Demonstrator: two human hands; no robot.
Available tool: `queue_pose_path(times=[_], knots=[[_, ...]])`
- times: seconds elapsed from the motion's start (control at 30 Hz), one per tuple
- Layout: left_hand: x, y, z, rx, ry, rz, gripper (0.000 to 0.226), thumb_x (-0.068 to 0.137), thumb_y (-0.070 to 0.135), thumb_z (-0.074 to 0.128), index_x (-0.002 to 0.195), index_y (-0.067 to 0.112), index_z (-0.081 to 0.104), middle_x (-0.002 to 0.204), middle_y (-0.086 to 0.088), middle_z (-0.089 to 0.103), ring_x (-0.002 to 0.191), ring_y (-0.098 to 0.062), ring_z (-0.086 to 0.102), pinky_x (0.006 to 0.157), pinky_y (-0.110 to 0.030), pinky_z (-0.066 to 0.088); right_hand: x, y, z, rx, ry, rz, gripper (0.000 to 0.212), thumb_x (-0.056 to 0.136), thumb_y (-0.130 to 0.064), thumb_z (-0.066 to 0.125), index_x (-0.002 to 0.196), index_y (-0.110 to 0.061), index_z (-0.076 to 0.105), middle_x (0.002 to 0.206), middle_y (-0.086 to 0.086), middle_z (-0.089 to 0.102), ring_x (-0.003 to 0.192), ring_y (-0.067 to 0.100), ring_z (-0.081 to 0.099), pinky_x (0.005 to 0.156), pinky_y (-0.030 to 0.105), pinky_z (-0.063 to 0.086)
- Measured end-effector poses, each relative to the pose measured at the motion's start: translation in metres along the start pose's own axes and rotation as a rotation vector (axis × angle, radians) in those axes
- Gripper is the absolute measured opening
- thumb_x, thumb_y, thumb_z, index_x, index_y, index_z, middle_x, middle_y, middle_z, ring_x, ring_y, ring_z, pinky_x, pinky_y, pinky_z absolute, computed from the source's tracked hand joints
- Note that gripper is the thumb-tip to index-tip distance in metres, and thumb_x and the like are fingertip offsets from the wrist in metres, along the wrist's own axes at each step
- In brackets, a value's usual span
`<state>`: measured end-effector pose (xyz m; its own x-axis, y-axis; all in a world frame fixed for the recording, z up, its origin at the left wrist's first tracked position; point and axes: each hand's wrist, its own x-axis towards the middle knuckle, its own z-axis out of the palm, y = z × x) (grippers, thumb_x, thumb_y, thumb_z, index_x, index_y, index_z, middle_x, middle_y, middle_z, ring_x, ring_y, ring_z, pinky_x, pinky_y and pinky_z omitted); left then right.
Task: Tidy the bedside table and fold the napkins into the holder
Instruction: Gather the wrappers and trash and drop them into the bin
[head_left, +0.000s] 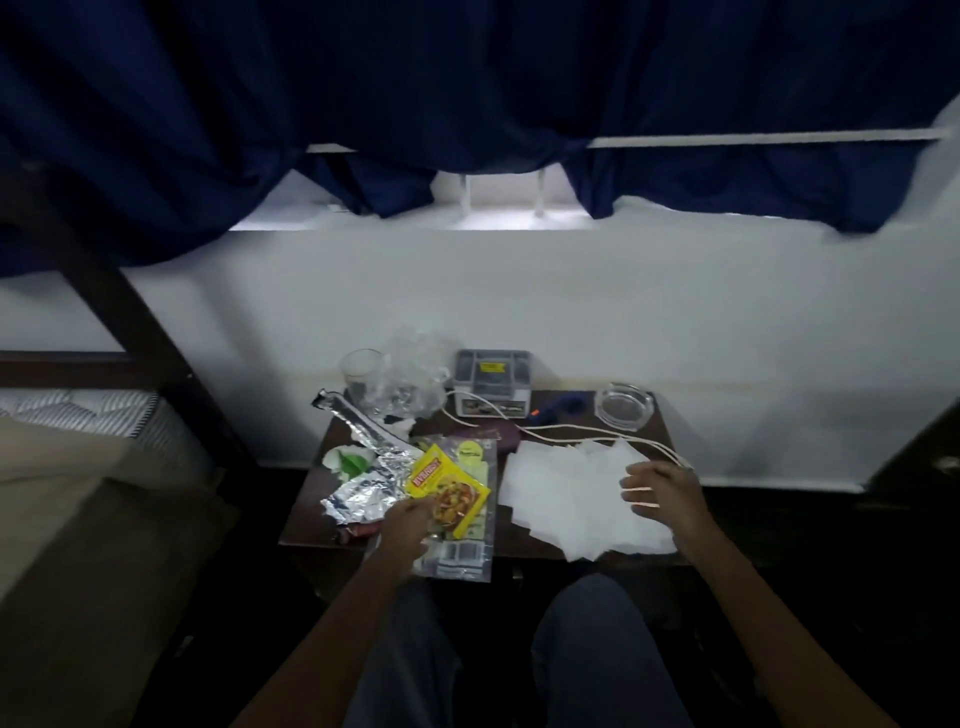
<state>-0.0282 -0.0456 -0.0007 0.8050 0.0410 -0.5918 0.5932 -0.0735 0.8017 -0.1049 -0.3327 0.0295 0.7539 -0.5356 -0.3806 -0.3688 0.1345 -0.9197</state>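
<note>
Head camera: I see my right hand (662, 491) resting loose-fingered on the white napkins (566, 493), near their right edge, while my left hand (410, 525) pinches the yellow spice packet (444, 488).

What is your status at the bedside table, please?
Left hand grips yellow packet. Right hand open, fingers on loose napkins. Holder at back by wall. White cord lies across napkins' far edge.

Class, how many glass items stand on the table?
2: a tumbler at the back left beside the plastic bag, an ashtray at the back right. More may hide behind the bag.
</note>
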Motion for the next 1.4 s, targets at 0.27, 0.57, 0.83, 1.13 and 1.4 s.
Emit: queue_pose_path(times=[0.27,0.57,0.83,1.13,1.4], knots=[[0.007,-0.001,0.007,-0.098,-0.076,-0.017,0.013,0.093,0.014,0.054,0.084,0.008,0.061,0.075,-0.006,0.057,0.062,-0.014,0.051,0.046,-0.020,0.042,-0.014,-0.008,0.072,-0.073,-0.214,-0.016,0.015,0.089,-0.004,0.051,0.094,0.002,0.064,0.085,0.019,0.068,0.072,0.028,0.063,0.064,0.029,0.048],[-0.009,0.011,0.013,-0.076,-0.157,0.116,0.022,0.087,0.001,0.058,0.106,0.004,0.068,0.090,-0.005,0.064,0.076,-0.010,0.055,0.059,-0.019,0.044,-0.009,0.000,0.067,-0.067,-0.179,0.003,0.014,0.088,-0.009,0.056,0.094,-0.006,0.067,0.096,0.013,0.066,0.082,0.022,0.060,0.069,0.030,0.048],[-0.032,0.023,0.071,0.194,-0.382,0.270,0.021,0.083,-0.004,0.059,0.088,0.010,0.073,0.085,-0.001,0.071,0.066,-0.008,0.061,0.056,-0.018,0.046,-0.009,-0.006,0.008,0.004,-0.334,0.031,0.018,0.085,-0.014,0.062,0.102,-0.009,0.067,0.089,0.010,0.071,0.074,0.021,0.064,0.066,0.029,0.047],[-0.061,0.009,0.152,0.302,-0.577,0.282,0.022,0.086,-0.007,0.053,0.084,0.011,0.066,0.086,-0.005,0.067,0.073,-0.016,0.060,0.061,-0.022,0.046,-0.009,0.027,-0.103,0.045,0.005,0.053,0.014,0.078,0.011,0.059,0.075,-0.003,0.063,0.052,0.008,0.065,0.042,0.019,0.060,0.047,0.026,0.051],[-0.065,0.008,0.157,0.394,-0.630,0.257,0.016,0.095,0.012,0.049,0.100,0.009,0.064,0.097,-0.007,0.069,0.079,-0.018,0.064,0.067,-0.021,0.047,-0.007,0.109,-0.203,-0.229,0.664,0.150,0.016,0.075,-0.008,0.061,0.082,0.004,0.069,0.074,0.019,0.065,0.069,0.028,0.059,0.068,0.042,0.051]])
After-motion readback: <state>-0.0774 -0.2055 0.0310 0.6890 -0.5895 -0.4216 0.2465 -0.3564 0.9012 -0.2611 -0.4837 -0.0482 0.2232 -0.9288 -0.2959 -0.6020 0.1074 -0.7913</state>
